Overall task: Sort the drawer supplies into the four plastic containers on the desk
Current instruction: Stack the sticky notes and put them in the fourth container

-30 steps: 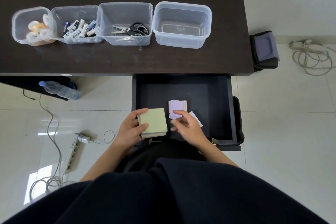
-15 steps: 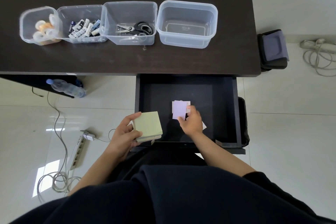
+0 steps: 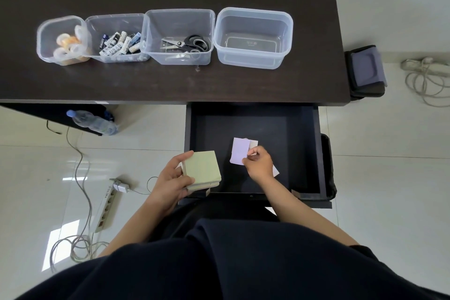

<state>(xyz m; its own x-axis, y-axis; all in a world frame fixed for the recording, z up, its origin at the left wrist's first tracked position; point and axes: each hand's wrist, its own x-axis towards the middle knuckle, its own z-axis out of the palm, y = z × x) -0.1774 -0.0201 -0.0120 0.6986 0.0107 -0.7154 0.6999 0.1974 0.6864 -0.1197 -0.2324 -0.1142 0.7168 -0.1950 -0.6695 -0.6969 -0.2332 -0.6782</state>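
The open dark drawer (image 3: 309, 143) sits under the desk's front edge. My left hand (image 3: 171, 179) grips a thick green sticky-note pad (image 3: 203, 169) over the drawer's front left corner. My right hand (image 3: 259, 164) pinches a lilac sticky note (image 3: 239, 150) inside the drawer; a pale note (image 3: 254, 143) peeks from behind it and another (image 3: 276, 171) lies partly under the hand. On the desk stand four clear containers: tape rolls (image 3: 69, 42), batteries (image 3: 119, 44), scissors (image 3: 186, 42), and an empty container (image 3: 253, 38) on the right.
The dark desk (image 3: 158, 80) spans the top of the view. On the floor lie a water bottle (image 3: 93, 122), a power strip (image 3: 107, 204) with cables at left, a dark bag (image 3: 366, 72) and a coiled cord (image 3: 426, 80) at right.
My right hand moved forward in the drawer and took the lilac note between thumb and fingers, lifting its edge. My left hand kept hold of the green pad.
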